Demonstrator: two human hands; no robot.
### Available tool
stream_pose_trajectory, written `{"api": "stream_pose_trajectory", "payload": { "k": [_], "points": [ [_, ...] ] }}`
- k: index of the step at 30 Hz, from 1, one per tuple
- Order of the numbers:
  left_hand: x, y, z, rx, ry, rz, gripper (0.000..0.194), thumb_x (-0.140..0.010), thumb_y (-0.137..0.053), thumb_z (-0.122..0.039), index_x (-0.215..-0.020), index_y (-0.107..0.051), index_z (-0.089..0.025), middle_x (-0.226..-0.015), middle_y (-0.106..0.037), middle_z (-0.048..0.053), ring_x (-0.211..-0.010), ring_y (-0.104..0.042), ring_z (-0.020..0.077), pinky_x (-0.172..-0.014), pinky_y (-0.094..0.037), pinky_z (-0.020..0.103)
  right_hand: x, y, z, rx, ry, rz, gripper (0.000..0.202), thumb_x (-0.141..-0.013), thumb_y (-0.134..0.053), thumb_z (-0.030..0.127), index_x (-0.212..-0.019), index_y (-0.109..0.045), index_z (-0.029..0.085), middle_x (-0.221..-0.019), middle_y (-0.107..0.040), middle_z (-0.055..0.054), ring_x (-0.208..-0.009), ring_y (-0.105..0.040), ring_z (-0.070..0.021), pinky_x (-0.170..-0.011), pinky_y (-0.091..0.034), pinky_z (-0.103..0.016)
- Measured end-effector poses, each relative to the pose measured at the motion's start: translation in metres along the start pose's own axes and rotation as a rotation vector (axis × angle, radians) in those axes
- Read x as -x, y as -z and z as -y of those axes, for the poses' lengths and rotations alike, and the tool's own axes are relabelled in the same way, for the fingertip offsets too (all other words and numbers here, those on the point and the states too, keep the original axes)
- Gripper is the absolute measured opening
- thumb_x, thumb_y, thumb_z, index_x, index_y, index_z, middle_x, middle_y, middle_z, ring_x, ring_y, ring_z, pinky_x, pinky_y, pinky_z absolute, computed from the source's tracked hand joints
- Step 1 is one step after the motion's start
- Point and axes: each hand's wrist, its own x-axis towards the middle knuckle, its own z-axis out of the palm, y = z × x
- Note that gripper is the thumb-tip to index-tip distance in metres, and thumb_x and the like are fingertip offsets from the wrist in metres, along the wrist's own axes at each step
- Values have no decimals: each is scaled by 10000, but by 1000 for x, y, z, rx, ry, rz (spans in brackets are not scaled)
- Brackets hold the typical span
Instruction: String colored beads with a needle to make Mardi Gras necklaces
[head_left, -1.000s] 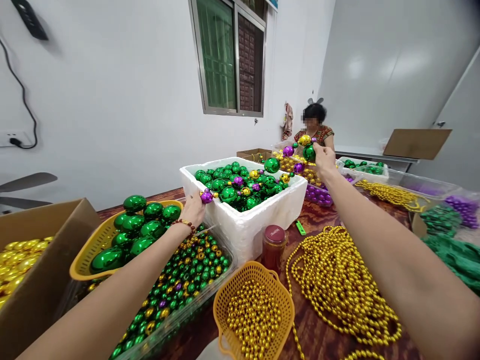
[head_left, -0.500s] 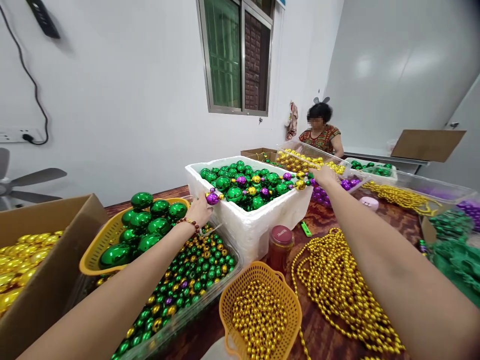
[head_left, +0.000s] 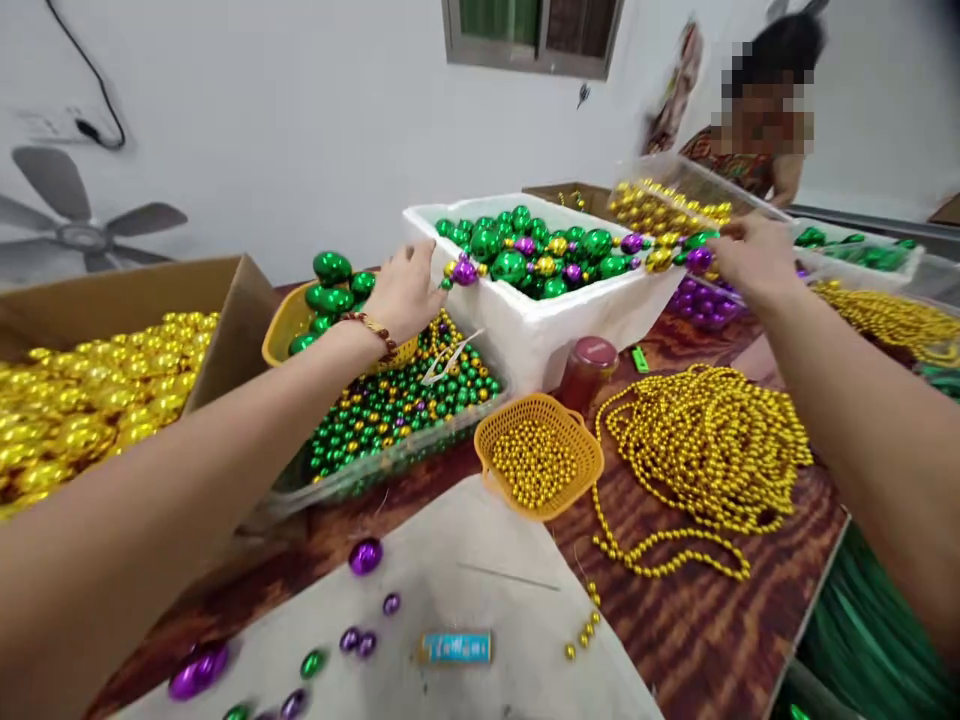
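A strand of green, purple and gold beads [head_left: 547, 265] stretches across a white foam box [head_left: 517, 330] of shiny green balls [head_left: 486, 243]. Its left end, with a purple bead, is at my left hand [head_left: 405, 290], whose fingers are closed about the string there; the exact pinch is partly hidden. My right hand [head_left: 757, 258] grips the other end beyond the box's right corner, beside a green and a purple bead. Below my left hand are a yellow basket [head_left: 276, 335] of large green balls and a clear tub [head_left: 390, 455] of small mixed beads.
A carton [head_left: 225, 330] of gold beads stands at left. In front are a small orange basket [head_left: 592, 465] of gold beads, a red-lidded jar [head_left: 589, 370] and piled gold bead chains [head_left: 705, 450]. Loose beads and a needle [head_left: 510, 577] lie on a pale sheet [head_left: 495, 530]. A person [head_left: 739, 165] sits opposite.
The view has tilted down and shows the pale sheet with loose beads. The strand still spans the foam box between my hands, its right end now showing more beads past the corner.
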Motion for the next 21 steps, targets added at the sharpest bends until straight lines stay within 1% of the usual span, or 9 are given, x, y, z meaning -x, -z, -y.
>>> {"api": "stream_pose_trajectory", "payload": {
  "k": [3, 5, 6, 8, 10, 11, 13, 15, 21],
  "points": [
    [45, 28, -13, -60, -142, -41, 524, -932, -437, -277, -1371, -374, 2, -1237, -479, 115, -1290, -404, 362, -1007, -310, 541, 72, 20, 19, -50, 174, 119, 253, -919, -500, 307, -1133, -632, 280, -1153, -625, -64, -1081, -555, -251, -1018, -382, -502],
    [90, 43, -23, -18, -145, -45, 480, -949, -410, -298, -1351, -408, -36, -1236, -505, 85, -1266, -441, 318, -1015, -337, 522, 140, 31, 33, -152, 299, 334, 287, -949, -445, 332, -1171, -600, 238, -1001, -658, -77, -894, -626, -242, -836, -499, -462],
    [117, 47, -28, 23, -125, -37, 433, -942, -439, -305, -1319, -460, -93, -1216, -540, 64, -1228, -484, 283, -1019, -369, 481, 177, 34, 39, -186, 350, 476, 243, -939, -480, 342, -1094, -635, 236, -908, -685, -48, -812, -650, -220, -765, -526, -398],
    [177, 46, -37, 141, -87, 49, 305, -941, -455, -303, -1205, -558, -190, -1113, -614, 32, -1073, -585, 213, -953, -455, 380, 249, 33, 47, -230, 467, 794, 139, -903, -563, 316, -901, -692, 262, -851, -713, 12, -775, -667, -176, -713, -525, -293],
    [237, 33, -44, 229, -40, 194, 242, -946, -441, -309, -1115, -601, -240, -1039, -642, 31, -978, -610, 204, -855, -501, 348, 309, 23, 49, -137, 541, 1160, 176, -948, -493, 247, -947, -669, 262, -910, -714, 15, -828, -662, -149, -726, -495, -245],
    [265, 24, -47, 256, -49, 286, 234, -942, -447, -308, -1099, -607, -242, -1022, -645, 45, -973, -603, 216, -839, -502, 355, 332, 15, 47, -25, 559, 1214, 181, -954, -479, 235, -953, -658, 260, -932, -712, 15, -854, -662, -145, -746, -481, -239],
    [313, 3, -53, 286, -55, 411, 226, -953, -423, -266, -1050, -624, -231, -979, -642, 64, -938, -593, 221, -818, -493, 368, 363, 0, 41, 72, 547, 1236, 158, -942, -488, 218, -966, -643, 234, -985, -706, -16, -894, -664, -174, -766, -463, -266],
    [346, -14, -60, 290, -29, 460, 217, -942, -439, -221, -1046, -629, -229, -974, -636, 76, -938, -575, 234, -820, -481, 392, 376, -14, 35, 152, 529, 1229, 118, -913, -525, 225, -964, -630, 207, -1004, -698, -56, -908, -665, -217, -751, -452, -295],
    [385, -30, -80, 311, 83, 365, 209, -924, -435, -149, -1030, -599, -222, -990, -608, 78, -947, -540, 249, -864, -457, 446, 377, -28, 28, 333, 518, 1248, 108, -862, -546, 206, -947, -613, 196, -1019, -687, -90, -928, -655, -253, -726, -423, -304]
  ]
}}
